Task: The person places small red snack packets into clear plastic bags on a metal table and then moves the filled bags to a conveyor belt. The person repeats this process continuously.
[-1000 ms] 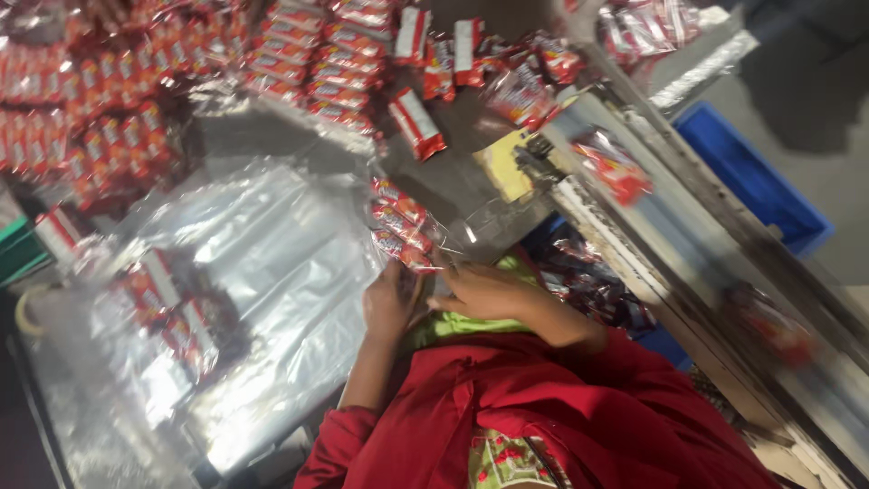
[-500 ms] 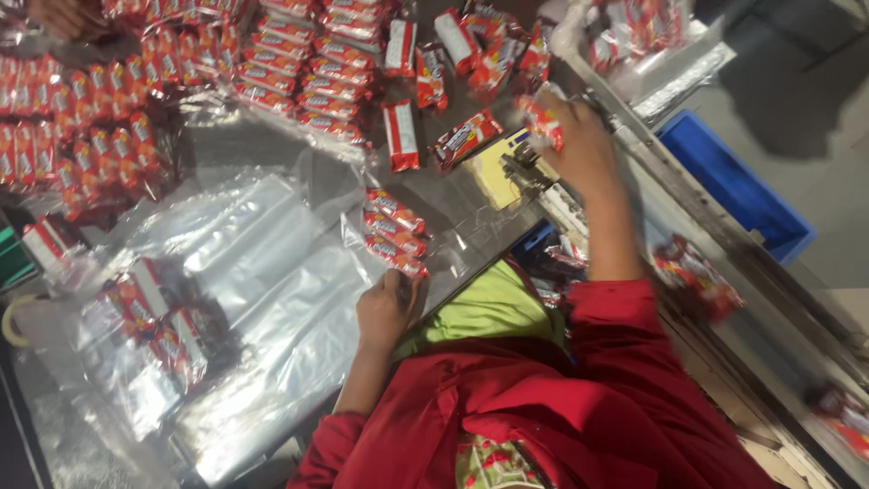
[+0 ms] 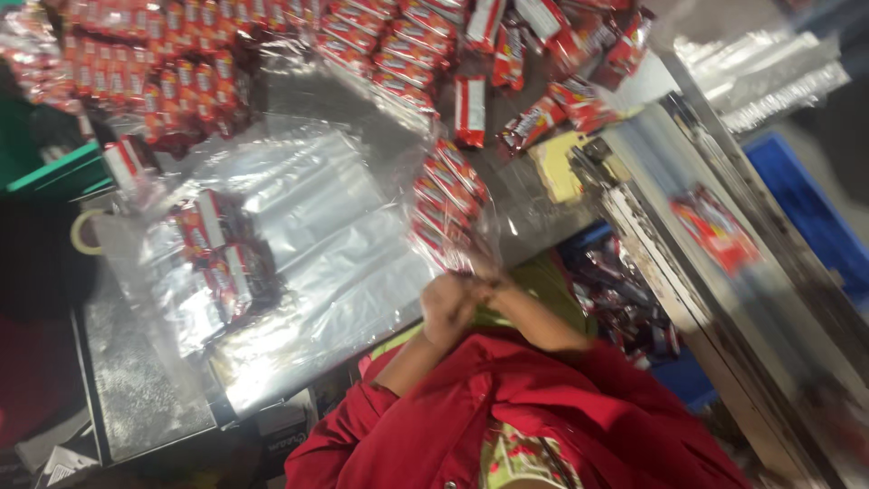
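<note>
two hands [image 3: 462, 299], one blue crate [image 3: 806, 208], one tape roll [image 3: 80, 234]

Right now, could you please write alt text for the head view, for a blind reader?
Both hands, left hand and right hand, meet at a clear bag of red packets. More packets and plastic sheets cover the table.

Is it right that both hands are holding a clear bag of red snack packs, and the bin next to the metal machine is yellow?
Not quite. The head view shows the bin beside the metal machine is blue, not yellow. The rest is right: the left hand and right hand meet at the near end of the clear bag of red snack packs.
</note>
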